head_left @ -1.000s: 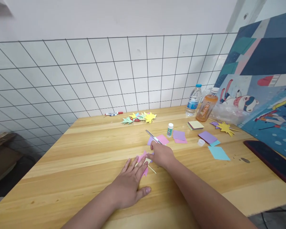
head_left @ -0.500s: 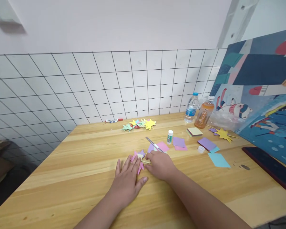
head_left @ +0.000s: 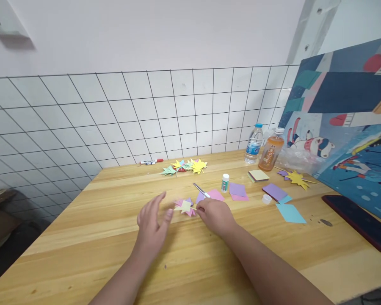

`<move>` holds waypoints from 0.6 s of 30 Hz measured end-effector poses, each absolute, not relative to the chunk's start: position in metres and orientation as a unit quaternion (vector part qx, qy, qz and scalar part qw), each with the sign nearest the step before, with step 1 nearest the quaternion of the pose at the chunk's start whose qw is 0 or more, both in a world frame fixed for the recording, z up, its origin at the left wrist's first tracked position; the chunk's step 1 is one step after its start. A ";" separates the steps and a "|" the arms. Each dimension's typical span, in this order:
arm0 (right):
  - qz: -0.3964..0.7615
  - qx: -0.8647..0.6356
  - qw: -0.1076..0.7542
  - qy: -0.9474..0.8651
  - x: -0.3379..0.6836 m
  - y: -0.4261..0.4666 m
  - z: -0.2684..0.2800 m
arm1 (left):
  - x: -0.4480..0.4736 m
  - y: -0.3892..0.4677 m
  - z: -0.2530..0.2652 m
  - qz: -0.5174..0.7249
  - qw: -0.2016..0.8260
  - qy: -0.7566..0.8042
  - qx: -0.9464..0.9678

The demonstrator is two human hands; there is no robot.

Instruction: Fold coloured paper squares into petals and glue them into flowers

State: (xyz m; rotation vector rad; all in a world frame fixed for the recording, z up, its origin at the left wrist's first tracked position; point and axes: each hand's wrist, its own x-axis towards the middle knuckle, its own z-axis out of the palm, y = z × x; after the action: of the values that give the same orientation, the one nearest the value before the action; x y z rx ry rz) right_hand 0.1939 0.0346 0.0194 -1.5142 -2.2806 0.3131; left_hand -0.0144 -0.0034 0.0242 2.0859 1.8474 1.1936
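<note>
A folded paper leaf (head_left: 186, 206) in pink, purple and pale yellow is at the middle of the wooden table (head_left: 92, 237), with a thin pale stem at its right. The fingers of my right hand (head_left: 216, 215) pinch that stem. My left hand (head_left: 154, 220) is off the leaf to its left, fingers apart and holding nothing. Beyond my right hand, a pen-like craft knife (head_left: 202, 190) lies across pink (head_left: 216, 194) and purple paper squares. A glue stick (head_left: 225, 183) stands uncapped or capped, I cannot tell, beside a purple paper square (head_left: 238, 189).
Finished-looking paper leaves (head_left: 197, 166) and markers (head_left: 151, 162) lie at the back. Right of them stand a water bottle (head_left: 254, 144) and an orange drink bottle (head_left: 271, 150). Paper stacks (head_left: 274, 192), a white cap (head_left: 266, 199), a yellow leaf (head_left: 296, 179) and a phone (head_left: 358, 222) lie at the right.
My left hand has lifted off the paper leaf and moved left. My right hand now pinches the stem, and the leaf has turned and shows more of its pale yellow part.
</note>
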 end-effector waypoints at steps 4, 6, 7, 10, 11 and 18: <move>0.258 -0.544 0.330 -0.727 0.200 0.041 0.015 | -0.029 0.007 0.028 0.523 0.164 0.615 0.567; 0.356 -0.517 0.387 -0.675 0.198 0.044 0.013 | -0.029 0.011 0.024 0.539 0.240 0.616 0.522; 0.403 -0.496 0.410 -0.651 0.196 0.044 0.012 | -0.028 0.012 0.021 0.538 0.278 0.613 0.508; 0.496 -0.447 0.458 -0.587 0.190 0.044 0.011 | -0.022 0.016 0.013 0.530 0.366 0.578 0.501; 0.504 -0.443 0.472 -0.573 0.188 0.044 0.011 | -0.020 0.016 0.011 0.524 0.379 0.569 0.509; 0.443 -0.464 0.563 -0.521 0.183 0.047 0.006 | -0.014 0.018 0.007 0.471 0.342 0.545 0.603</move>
State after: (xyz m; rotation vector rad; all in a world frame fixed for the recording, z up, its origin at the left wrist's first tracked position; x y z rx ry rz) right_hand 0.1832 0.0467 0.0061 -1.0924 -1.2274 1.0423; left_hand -0.0142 0.0176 0.0069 1.5694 1.4180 1.2252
